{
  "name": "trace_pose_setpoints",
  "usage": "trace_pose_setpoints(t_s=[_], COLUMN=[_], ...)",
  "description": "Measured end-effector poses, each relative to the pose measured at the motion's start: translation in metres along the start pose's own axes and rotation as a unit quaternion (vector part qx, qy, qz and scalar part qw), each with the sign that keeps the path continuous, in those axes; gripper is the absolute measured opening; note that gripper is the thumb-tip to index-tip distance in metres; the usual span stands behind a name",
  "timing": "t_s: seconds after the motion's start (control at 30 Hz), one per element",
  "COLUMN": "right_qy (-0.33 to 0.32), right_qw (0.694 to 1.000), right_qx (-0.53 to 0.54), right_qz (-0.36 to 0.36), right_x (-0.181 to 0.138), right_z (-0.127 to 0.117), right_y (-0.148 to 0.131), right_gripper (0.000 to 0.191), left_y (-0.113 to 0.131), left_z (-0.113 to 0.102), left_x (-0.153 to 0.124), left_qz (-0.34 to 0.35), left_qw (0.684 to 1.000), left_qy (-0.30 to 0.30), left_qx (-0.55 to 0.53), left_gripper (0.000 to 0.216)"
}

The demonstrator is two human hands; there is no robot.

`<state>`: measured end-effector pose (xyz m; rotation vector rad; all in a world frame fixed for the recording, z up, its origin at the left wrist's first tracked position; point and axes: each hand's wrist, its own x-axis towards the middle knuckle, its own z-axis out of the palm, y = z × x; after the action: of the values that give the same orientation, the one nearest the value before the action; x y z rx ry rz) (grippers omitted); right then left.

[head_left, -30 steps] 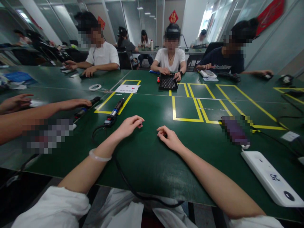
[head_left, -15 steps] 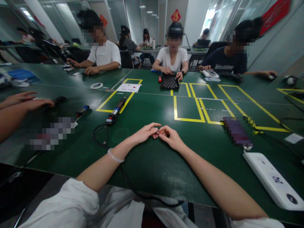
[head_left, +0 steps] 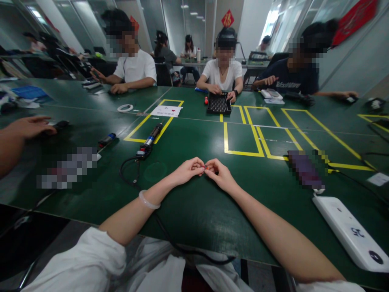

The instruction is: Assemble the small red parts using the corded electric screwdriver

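Observation:
My left hand (head_left: 187,170) and my right hand (head_left: 220,174) meet fingertip to fingertip over the green table (head_left: 194,202), just in front of me. Both are closed in a pinch on a tiny red piece (head_left: 206,166) held between them; I cannot make out what it is. A pale bangle (head_left: 148,200) circles my left wrist. A corded electric screwdriver (head_left: 149,141) lies to the left of my hands, its black cable running back toward me.
Yellow tape rectangles (head_left: 241,138) mark the table beyond my hands. A white power strip (head_left: 349,231) lies at the right. A black tray (head_left: 217,104) sits before the person opposite. A co-worker's arm (head_left: 18,134) reaches in from the left. A blue-tipped tool (head_left: 107,140) lies nearby.
My hands, apart a second ago, have come together and now pinch the small red piece. The co-worker's arm on the left has drawn back. The view has shifted slightly.

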<state>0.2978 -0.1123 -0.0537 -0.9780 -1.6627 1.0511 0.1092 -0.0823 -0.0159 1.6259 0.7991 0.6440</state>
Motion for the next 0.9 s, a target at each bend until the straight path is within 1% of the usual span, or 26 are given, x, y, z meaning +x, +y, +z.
trace_pose_setpoints(t_s=[0.17,0.43,0.57,0.7,0.83,0.9], right_qy=[0.003,0.012,0.017,0.02,0.023,0.024], right_qw=[1.0,1.0,0.999,0.996,0.993,0.993], right_qx=[0.018,-0.023,-0.047,-0.085,-0.106,-0.109], right_qz=[0.015,-0.003,-0.016,-0.036,-0.043,-0.037], right_x=[0.001,0.0,0.0,0.0,0.0,0.0], right_z=[-0.001,-0.001,-0.001,-0.001,-0.001,-0.002], right_y=[0.002,-0.005,-0.004,-0.004,-0.005,-0.006], right_gripper=[0.018,0.014,0.017,0.014,0.011,0.01], left_y=[-0.004,-0.007,-0.006,-0.007,-0.003,0.001], left_z=[-0.001,-0.003,-0.004,-0.004,-0.007,-0.015], left_x=[0.0,0.001,-0.001,-0.001,-0.002,-0.003], left_qz=[0.012,0.004,0.017,0.033,0.043,0.057], left_qw=[0.999,0.998,0.998,0.996,0.99,0.979], left_qy=[0.005,0.013,0.015,0.012,0.004,0.023], left_qx=[0.036,0.056,0.066,0.076,0.13,0.194], left_gripper=[0.028,0.029,0.026,0.025,0.025,0.028])
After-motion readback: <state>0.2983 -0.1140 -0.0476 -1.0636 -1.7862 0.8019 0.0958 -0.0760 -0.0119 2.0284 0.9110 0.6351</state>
